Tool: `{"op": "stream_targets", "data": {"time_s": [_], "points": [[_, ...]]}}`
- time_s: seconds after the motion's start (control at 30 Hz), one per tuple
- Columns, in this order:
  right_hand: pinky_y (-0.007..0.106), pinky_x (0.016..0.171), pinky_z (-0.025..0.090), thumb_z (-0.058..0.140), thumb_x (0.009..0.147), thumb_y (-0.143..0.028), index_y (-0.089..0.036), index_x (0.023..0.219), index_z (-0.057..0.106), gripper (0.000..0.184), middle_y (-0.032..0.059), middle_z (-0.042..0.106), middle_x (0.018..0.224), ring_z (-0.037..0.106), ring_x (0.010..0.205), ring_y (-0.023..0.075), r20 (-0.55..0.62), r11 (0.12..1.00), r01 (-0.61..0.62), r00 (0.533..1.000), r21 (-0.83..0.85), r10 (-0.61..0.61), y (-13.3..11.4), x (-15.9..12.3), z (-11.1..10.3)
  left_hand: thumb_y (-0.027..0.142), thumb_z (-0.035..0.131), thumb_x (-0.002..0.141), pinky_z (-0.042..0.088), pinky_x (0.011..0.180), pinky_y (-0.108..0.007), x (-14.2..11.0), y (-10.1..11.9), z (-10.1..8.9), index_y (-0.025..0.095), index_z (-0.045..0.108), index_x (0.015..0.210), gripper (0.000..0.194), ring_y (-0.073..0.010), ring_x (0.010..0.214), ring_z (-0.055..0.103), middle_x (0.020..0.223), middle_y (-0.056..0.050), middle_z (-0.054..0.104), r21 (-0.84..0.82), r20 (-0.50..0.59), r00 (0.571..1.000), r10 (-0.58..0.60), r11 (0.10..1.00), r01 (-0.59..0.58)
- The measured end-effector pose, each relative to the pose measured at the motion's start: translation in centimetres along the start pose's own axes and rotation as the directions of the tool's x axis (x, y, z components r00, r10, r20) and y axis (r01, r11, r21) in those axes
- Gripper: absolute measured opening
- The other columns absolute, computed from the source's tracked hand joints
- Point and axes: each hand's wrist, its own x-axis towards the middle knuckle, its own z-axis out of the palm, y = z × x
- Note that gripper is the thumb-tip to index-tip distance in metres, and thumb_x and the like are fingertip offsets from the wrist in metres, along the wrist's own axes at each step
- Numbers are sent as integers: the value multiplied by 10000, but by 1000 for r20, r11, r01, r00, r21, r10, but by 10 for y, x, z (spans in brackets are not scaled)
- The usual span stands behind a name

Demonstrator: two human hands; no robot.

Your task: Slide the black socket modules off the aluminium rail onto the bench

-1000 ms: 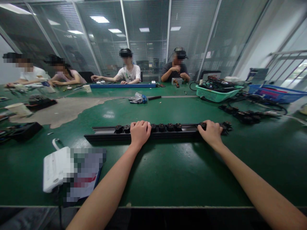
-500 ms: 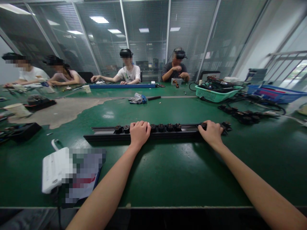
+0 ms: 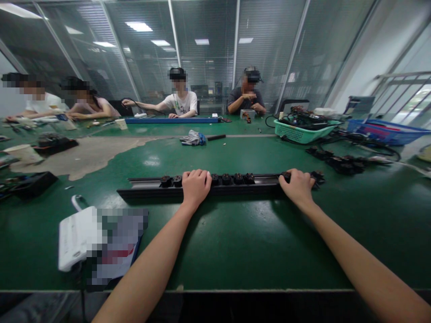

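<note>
A long black channel rail (image 3: 151, 194) lies crosswise on the green table. Several round-topped black modules, which look like socket inserts (image 3: 238, 179), sit in a row inside it. My left hand (image 3: 197, 187) is closed over the rail near its middle, fingers bent over the far edge and hiding part of the row. At the rail's right end, my right hand (image 3: 298, 186) grips a black module (image 3: 286, 176), its thumb on the left side; the fingers cover most of it. Just beyond that hand, more black modules (image 3: 318, 177) stick out past the rail end.
Black parts (image 3: 346, 163) and cables lie to the right, near a green basket (image 3: 303, 133) and a blue basket (image 3: 390, 132). A white box (image 3: 79, 237) stands at the left front. Gloves (image 3: 193, 138) lie mid-table. Co-workers sit opposite, one behind a long blue bar (image 3: 171, 120).
My hands and the rail stay nearly in place. Across the table, a co-worker's outstretched hand has lifted, holding a dark cable.
</note>
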Motion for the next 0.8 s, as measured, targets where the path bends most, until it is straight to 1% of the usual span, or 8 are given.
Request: {"op": "stream_targets", "data": {"time_s": [0.33, 0.5, 0.67, 0.8], "points": [[435, 847, 320, 389, 903, -452, -112, 1086, 615, 447, 210, 645, 1100, 479, 1028, 346, 4, 998, 12, 1000, -60, -11, 0, 0, -4, 333, 360, 1026, 358, 852, -415, 0, 0, 0, 216, 659, 825, 378, -236, 886, 632, 923, -80, 736, -14, 10, 1000, -7, 1000, 7], [439, 838, 327, 393, 905, -445, -96, 1082, 623, 454, 225, 638, 1098, 474, 1030, 356, -4, 995, 34, 999, -95, -34, 0, 0, -5, 334, 357, 1024, 359, 853, -421, 0, 0, 0, 216, 663, 826, 383, -242, 884, 634, 923, -84, 736, -27, 12, 1000, -5, 1000, 6], [448, 835, 329, 391, 905, -435, -92, 1083, 624, 451, 232, 636, 1088, 474, 1018, 360, -8, 994, 27, 1000, -106, -28, 1, 0, -7, 341, 355, 1024, 359, 854, -421, 0, -1, 0, 223, 666, 832, 384, -243, 883, 634, 926, -87, 736, -33, 10, 1000, -6, 999, 6], [456, 843, 328, 382, 906, -433, -84, 1082, 621, 458, 239, 630, 1087, 470, 1036, 364, -9, 988, 30, 999, -149, -32, 2, 0, -9, 334, 357, 1022, 357, 857, -422, 0, 0, -1, 219, 669, 831, 384, -246, 893, 631, 925, -89, 734, -22, 16, 1000, -9, 1000, 9]]}}
